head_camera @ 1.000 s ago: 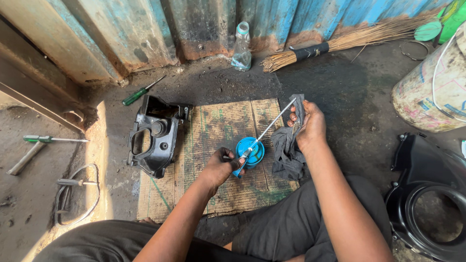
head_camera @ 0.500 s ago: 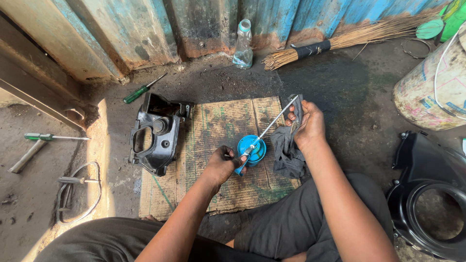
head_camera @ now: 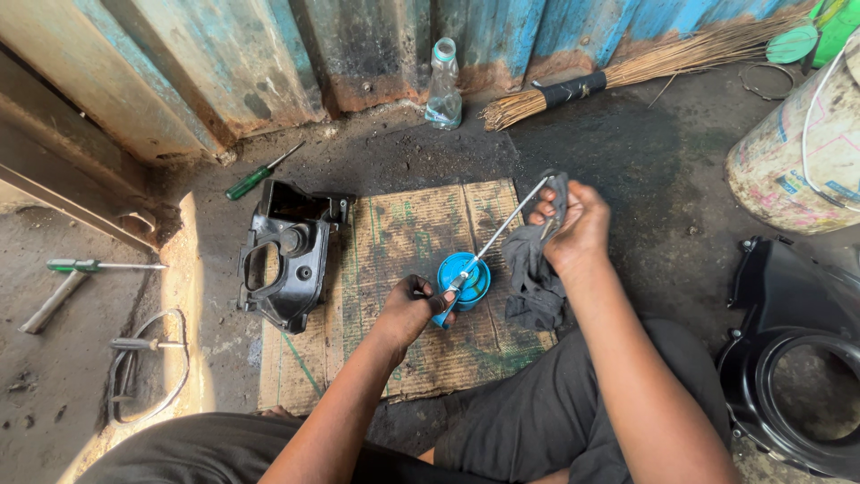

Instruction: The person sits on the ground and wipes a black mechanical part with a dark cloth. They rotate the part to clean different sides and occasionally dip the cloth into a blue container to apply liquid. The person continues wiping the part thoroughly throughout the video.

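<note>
Screwdriver (head_camera: pixel 488 248) (long steel shaft, blue handle) | over blue tin (head_camera: pixel 464 280) on mat (head_camera: pixel 408 237) | left hand (head_camera: pixel 410 309) grasping handle | right hand (head_camera: pixel 573 224) clenched on dark rag (head_camera: pixel 533 278) at shaft tip | step: wiping shaft, judged | next: steady pull along it.

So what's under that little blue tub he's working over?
The blue tub stands on a worn woven mat laid on the dirty ground. The mat's weave shows all round it; the patch directly beneath, and the ground under the mat, are covered.
</note>
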